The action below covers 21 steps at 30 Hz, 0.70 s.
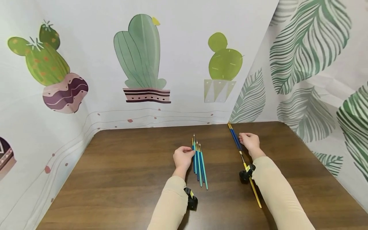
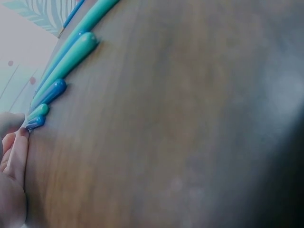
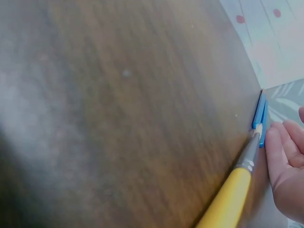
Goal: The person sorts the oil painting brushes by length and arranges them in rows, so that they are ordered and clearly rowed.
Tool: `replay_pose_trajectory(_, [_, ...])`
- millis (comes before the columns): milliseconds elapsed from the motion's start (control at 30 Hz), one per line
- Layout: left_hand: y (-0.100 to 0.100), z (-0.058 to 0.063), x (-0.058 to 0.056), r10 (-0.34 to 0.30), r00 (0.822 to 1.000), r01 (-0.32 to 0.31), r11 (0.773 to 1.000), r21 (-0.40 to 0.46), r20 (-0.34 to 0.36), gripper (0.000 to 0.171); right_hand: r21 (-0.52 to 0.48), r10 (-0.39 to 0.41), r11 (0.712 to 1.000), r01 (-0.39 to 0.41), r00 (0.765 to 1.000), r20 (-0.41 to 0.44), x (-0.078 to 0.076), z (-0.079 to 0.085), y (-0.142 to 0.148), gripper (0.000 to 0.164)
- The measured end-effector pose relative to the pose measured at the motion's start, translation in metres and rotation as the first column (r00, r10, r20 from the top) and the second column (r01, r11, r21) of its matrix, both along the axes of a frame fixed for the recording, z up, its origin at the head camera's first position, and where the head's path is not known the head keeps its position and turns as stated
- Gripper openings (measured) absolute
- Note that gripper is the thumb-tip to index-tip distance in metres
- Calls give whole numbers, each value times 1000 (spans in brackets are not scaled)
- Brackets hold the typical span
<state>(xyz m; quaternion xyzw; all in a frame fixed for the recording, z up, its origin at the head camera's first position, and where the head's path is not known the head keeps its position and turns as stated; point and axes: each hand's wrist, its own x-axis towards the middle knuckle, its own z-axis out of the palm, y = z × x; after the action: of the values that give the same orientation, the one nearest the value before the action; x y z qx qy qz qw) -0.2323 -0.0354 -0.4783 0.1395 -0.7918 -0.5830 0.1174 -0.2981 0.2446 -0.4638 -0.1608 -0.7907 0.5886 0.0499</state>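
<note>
Several thin paintbrushes (image 1: 197, 164) with blue and teal handles lie side by side on the table, bristle ends pointing away. My left hand (image 1: 183, 157) is at the left side of this row, thumb and forefinger pinching a blue-handled paintbrush (image 2: 35, 122) near its metal collar. Right of the row, two blue paintbrushes (image 1: 235, 136) lie near the far edge. A yellow-handled paintbrush (image 1: 255, 193) lies in line with them, its tip close to their handle ends. My right hand (image 1: 250, 142) rests just right of the blue pair, fingers loosely curled and holding nothing.
The brown wooden table (image 1: 129, 166) ends at a wall covering (image 1: 184, 64) printed with cacti and leaves. A small black camera (image 1: 191, 199) sits on the left sleeve, and another camera (image 1: 246, 174) on the right wrist overlaps the yellow handle in the head view.
</note>
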Motion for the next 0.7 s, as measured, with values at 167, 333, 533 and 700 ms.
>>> replay_pose_trajectory(167, [1, -2, 2, -4, 1000, 4, 1000, 3, 14, 14, -51, -2, 999, 1, 1000, -14, 5, 2, 0, 44])
replay_pose_trajectory(333, [1, -2, 1, -3, 1000, 3, 1000, -16, -1, 14, -35, 21, 999, -22, 999, -48, 9, 8, -3, 43])
replay_pose_trajectory(533, [0, 1, 2, 0, 1000, 0, 1000, -12, 3, 14, -6, 84, 996, -85, 994, -73, 16, 17, -11, 42])
replay_pose_trajectory(700, [0, 3, 3, -6, 1000, 6, 1000, -6, 10, 14, -22, 113, 993, -115, 990, -78, 24, 21, -18, 41])
